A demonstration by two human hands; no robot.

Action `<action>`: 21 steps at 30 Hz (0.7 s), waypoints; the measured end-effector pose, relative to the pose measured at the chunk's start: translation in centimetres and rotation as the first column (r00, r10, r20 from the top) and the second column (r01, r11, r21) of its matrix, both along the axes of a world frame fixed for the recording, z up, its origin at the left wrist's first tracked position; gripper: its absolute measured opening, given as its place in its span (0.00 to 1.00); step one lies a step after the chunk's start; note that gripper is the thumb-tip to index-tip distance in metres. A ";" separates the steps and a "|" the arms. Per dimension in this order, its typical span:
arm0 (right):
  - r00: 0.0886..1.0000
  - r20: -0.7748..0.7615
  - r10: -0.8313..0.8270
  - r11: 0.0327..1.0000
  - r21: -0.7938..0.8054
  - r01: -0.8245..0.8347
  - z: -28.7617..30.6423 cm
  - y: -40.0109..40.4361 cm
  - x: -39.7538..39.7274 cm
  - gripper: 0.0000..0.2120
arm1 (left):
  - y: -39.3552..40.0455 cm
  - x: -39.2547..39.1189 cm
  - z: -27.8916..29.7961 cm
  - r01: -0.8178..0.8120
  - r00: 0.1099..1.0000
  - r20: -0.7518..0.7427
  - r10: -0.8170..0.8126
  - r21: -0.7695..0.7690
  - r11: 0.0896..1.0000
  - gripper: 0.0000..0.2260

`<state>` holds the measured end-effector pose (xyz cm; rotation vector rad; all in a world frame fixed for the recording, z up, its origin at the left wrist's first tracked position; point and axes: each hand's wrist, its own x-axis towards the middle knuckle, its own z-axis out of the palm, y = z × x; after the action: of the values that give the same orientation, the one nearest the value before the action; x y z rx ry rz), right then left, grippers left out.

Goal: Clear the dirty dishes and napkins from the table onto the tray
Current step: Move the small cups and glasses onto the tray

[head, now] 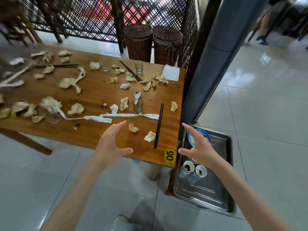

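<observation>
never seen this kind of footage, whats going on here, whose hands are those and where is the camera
The camera sits on a person's head, looking forward and down, so the two bare arms are that person's own. The left hand hovers open over the near edge of the brown wooden table; the right hand is spread above the grey metal tray beside the table. Neither has a grip on anything. The table holds crumpled napkins, clear drinking glasses, dark chopsticks and a white spoon. The tray already carries small sauce-stained cups and a blue-rimmed bowl.
</observation>
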<state>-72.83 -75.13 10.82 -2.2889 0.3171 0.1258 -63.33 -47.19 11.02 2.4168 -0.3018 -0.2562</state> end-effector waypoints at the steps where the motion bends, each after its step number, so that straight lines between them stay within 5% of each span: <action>1: 1.000 -0.001 0.003 1.000 -0.020 -0.003 0.0 1.2 0.6 0.43 | 1.6 0.4 0.2 -0.015 1.000 -0.001 0.015 -0.003 1.000 0.43; 21: 0.999 0.001 -0.044 0.987 -0.155 0.044 -1.9 18.4 15.9 0.31 | 22.0 10.1 -0.7 -0.219 0.974 0.036 0.222 -0.087 0.972 0.30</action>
<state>-56.98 -56.68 8.90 -2.4334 0.3903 0.0845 -53.26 -25.15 10.28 2.3519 -0.0603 -0.0872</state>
